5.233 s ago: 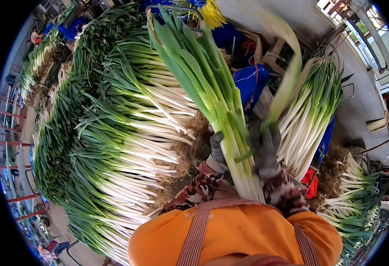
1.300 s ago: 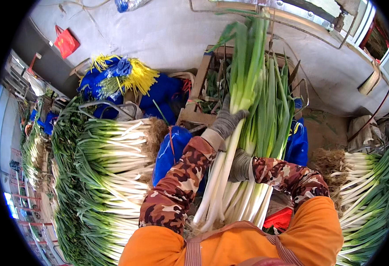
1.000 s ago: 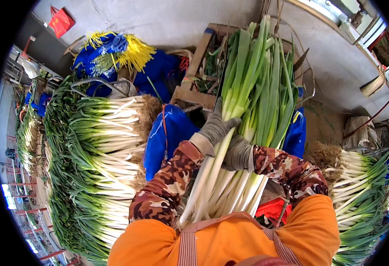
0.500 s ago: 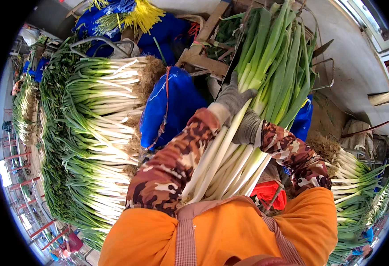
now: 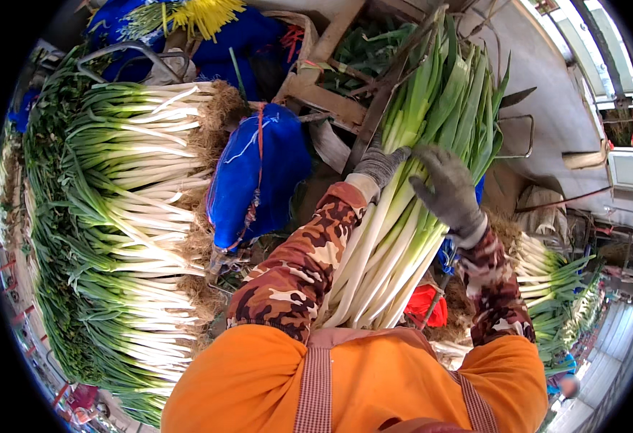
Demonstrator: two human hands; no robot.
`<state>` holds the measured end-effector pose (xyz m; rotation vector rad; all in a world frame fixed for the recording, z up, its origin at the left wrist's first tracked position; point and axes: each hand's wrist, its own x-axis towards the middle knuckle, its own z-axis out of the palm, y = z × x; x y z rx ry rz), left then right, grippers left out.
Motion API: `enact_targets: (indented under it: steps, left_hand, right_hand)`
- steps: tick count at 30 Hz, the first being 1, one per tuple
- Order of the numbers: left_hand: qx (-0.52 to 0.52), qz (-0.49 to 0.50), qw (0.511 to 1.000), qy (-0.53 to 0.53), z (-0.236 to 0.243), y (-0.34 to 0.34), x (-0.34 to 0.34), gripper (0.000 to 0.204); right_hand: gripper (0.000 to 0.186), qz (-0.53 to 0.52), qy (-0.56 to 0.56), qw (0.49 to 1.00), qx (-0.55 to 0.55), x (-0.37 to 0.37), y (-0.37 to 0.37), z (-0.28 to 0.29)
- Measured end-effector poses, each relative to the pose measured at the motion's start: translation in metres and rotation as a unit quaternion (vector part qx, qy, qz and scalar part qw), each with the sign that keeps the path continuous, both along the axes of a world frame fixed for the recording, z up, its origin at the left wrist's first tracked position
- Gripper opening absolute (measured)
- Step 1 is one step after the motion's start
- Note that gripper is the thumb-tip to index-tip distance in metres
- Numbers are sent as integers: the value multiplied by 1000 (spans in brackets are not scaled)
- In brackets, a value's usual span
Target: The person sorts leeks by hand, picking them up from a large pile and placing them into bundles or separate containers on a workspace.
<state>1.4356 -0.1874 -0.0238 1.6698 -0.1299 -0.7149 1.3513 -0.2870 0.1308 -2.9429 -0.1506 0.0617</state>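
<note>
A thick bundle of long green onions (image 5: 392, 242) lies in front of me, white stalks toward my body and green tops (image 5: 432, 90) pointing away. My left hand (image 5: 379, 164), in a grey glove, clasps the bundle's left edge, with the thumb across the top stalks. Over the right side of the bundle is my right hand (image 5: 450, 189), gloved too, slightly blurred, its fingers spread and nothing in its grasp. Whether its fingertips touch the leaves I cannot tell. A long dark metal blade-like bar (image 5: 380, 108) runs along the bundle's left side, beyond my left hand.
A long stack of green onions (image 5: 139, 216) fills the left, roots facing me. Between it and my arm sits a blue mesh sack (image 5: 255, 177). Wooden framing (image 5: 331, 101) stands beyond. More onions (image 5: 544, 263) lie at right, near a wall (image 5: 540, 94). Something red (image 5: 428, 304) lies below the bundle.
My right hand has come out from beneath the leaves, up over the bundle, and spread its fingers. My left hand stays at the left edge. The view has shifted somewhat.
</note>
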Motion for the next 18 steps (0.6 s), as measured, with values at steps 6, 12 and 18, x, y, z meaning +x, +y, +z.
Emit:
enact_targets:
  steps: [6, 12, 18]
  left_hand:
    - [8, 19, 1000, 10, -22, -17, 4, 89]
    - [0, 30, 998, -56, -29, 5, -14, 87]
    - [43, -172, 977, -122, -96, 99, -99, 55]
  right_hand:
    - [49, 11, -27, 988, -153, 41, -8, -56]
    - [52, 18, -19, 986, -167, 46, -11, -65]
    - [54, -12, -68, 991, -114, 37, -13, -62]
